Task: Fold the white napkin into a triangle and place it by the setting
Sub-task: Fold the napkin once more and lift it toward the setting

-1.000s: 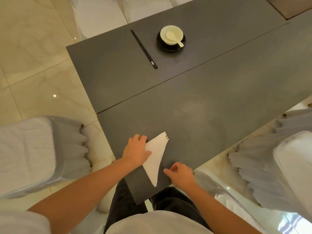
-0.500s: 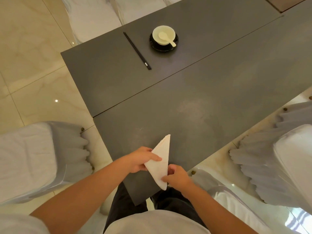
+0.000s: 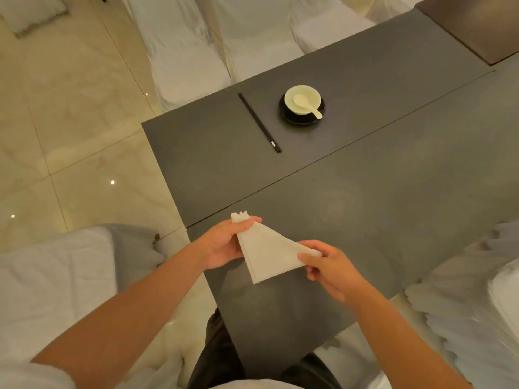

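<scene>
The white napkin is folded into a triangle and held up off the dark table near its front corner. My left hand pinches the napkin's upper tip, where several layered corners stick out. My right hand grips the right-hand corner. The setting lies far across the table: a pale bowl with a spoon in it on a black saucer, and black chopsticks to its left.
White-covered chairs stand at the left, at the right and beyond the far edge. A seam runs across the tabletop. Pale marble floor lies to the left.
The napkin lay flat under my left hand; both hands have since lifted it off the table and turned it. The view has shifted, so the setting appears lower in frame.
</scene>
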Demonstrator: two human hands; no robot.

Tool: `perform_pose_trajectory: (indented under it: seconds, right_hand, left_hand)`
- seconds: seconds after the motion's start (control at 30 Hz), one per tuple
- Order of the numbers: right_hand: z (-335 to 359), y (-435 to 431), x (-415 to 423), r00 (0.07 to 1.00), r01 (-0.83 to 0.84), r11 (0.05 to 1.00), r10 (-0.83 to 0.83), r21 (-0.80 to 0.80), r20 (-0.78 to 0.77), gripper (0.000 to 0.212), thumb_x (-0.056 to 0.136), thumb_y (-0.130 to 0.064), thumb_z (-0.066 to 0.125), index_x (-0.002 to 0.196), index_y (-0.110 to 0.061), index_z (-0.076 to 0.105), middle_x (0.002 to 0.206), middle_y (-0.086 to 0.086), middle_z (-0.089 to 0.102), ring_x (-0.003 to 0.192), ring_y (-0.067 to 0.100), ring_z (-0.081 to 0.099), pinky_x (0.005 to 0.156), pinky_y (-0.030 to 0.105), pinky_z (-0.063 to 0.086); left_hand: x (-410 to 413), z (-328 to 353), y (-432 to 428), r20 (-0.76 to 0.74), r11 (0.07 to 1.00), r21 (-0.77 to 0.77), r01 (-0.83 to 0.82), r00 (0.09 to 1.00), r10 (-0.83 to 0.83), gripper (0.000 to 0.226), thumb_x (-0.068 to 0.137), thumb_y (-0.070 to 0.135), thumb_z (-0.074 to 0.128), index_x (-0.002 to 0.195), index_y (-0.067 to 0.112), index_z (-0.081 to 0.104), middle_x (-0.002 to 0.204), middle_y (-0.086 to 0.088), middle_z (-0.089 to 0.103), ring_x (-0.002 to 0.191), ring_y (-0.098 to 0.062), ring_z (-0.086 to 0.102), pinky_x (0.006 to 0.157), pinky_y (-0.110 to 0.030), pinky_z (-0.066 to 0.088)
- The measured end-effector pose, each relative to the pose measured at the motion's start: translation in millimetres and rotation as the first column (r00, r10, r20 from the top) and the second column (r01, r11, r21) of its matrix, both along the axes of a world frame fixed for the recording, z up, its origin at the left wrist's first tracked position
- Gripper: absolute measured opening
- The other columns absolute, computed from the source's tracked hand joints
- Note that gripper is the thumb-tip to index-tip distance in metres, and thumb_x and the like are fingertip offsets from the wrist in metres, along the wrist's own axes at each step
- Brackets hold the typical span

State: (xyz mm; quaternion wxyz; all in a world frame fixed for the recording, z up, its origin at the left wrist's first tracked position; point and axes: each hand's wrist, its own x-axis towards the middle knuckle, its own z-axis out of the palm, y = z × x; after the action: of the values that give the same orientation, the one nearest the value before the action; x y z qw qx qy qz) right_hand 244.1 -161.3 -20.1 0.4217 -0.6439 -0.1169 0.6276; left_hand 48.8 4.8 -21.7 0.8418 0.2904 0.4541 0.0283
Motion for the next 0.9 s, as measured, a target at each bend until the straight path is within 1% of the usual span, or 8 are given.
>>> perform_pose_trajectory:
  seconds: [0.07,0.13,0.27,0.4,0.53,0.7,0.77,0.9]
  right_hand:
    - [-2,24,-4,0.992,0.115,0.993,-0.115,-0.011,-0.049,0.016,0.088,0.0,0.063,0.102,-0.006,0.07,0.081,0.009,0.059,0.059,0.014,0.047,0.053,0.028,0.042]
    - [-6,49,-13,0.978,0.195,0.981,-0.196,-0.024,-0.073,0.014,0.088,-0.001,0.064,0.101,-0.002,0.068,0.081,0.01,0.062,0.06,0.015,0.053,0.055,0.027,0.047]
    - [-18,99,-38,0.941,0.327,0.943,-0.33,-0.054,-0.079,0.019,0.088,-0.004,0.065,0.106,0.003,0.064,0.086,0.014,0.07,0.068,0.021,0.066,0.059,0.03,0.054]
    - [-31,155,-61,0.903,0.42,0.905,-0.424,-0.066,-0.068,0.013,0.091,-0.004,0.062,0.102,0.002,0.063,0.09,0.019,0.07,0.072,0.026,0.069,0.063,0.031,0.057]
    - [-42,213,-71,0.842,0.529,0.845,-0.534,-0.077,-0.08,0.01,0.091,-0.002,0.062,0.1,0.002,0.062,0.097,0.021,0.069,0.075,0.028,0.07,0.065,0.029,0.059]
    - [-62,274,-70,0.804,0.583,0.808,-0.589,-0.086,-0.084,0.011,0.094,-0.001,0.053,0.102,0.003,0.06,0.098,0.024,0.068,0.082,0.03,0.071,0.069,0.029,0.061]
    - [-70,289,-68,0.789,0.605,0.791,-0.611,-0.093,-0.069,0.011,0.095,-0.002,0.052,0.103,0.002,0.059,0.101,0.025,0.067,0.085,0.03,0.071,0.069,0.029,0.06]
    - [-82,307,-65,0.744,0.658,0.744,-0.666,-0.115,-0.054,0.021,0.095,-0.002,0.051,0.116,0.001,0.054,0.108,0.022,0.065,0.091,0.029,0.07,0.076,0.032,0.059]
  left_hand:
    - [-3,-7,23,-0.049,0.997,0.055,-0.058,0.997,0.061,0.021,0.09,0.028,0.064,0.105,0.013,0.068,0.108,-0.009,0.07,0.1,-0.023,0.067,0.084,-0.037,0.056]
    - [-4,-13,48,-0.112,0.988,0.121,-0.096,0.988,0.11,0.026,0.089,0.031,0.066,0.103,0.009,0.069,0.1,-0.008,0.073,0.093,-0.02,0.07,0.075,-0.031,0.058]
    - [-6,-30,106,-0.266,0.968,0.245,-0.049,0.957,0.116,0.037,0.084,0.042,0.071,0.094,0.006,0.068,0.088,-0.009,0.073,0.076,-0.018,0.071,0.058,-0.028,0.055]
    - [-2,-42,170,-0.376,0.924,0.378,0.056,0.921,0.098,0.041,0.082,0.047,0.072,0.087,0.007,0.068,0.088,-0.01,0.074,0.078,-0.022,0.071,0.069,-0.036,0.058]
    - [10,-45,234,-0.378,0.888,0.446,0.114,0.923,0.072,0.037,0.084,0.042,0.071,0.093,0.007,0.068,0.09,-0.007,0.073,0.079,-0.019,0.069,0.064,-0.031,0.055]
    - [24,-59,295,-0.317,0.901,0.431,0.043,0.942,0.107,0.036,0.089,0.022,0.07,0.118,0.003,0.061,0.111,-0.016,0.07,0.096,-0.03,0.069,0.084,-0.046,0.057]
    - [28,-67,309,-0.318,0.901,0.431,0.049,0.943,0.101,0.035,0.089,0.016,0.068,0.12,0.005,0.058,0.114,-0.017,0.069,0.1,-0.032,0.069,0.09,-0.052,0.055]
    - [38,-78,321,-0.321,0.901,0.43,0.06,0.943,0.09,0.023,0.092,0.014,0.061,0.114,0.008,0.059,0.114,-0.013,0.067,0.102,-0.03,0.067,0.092,-0.05,0.054]
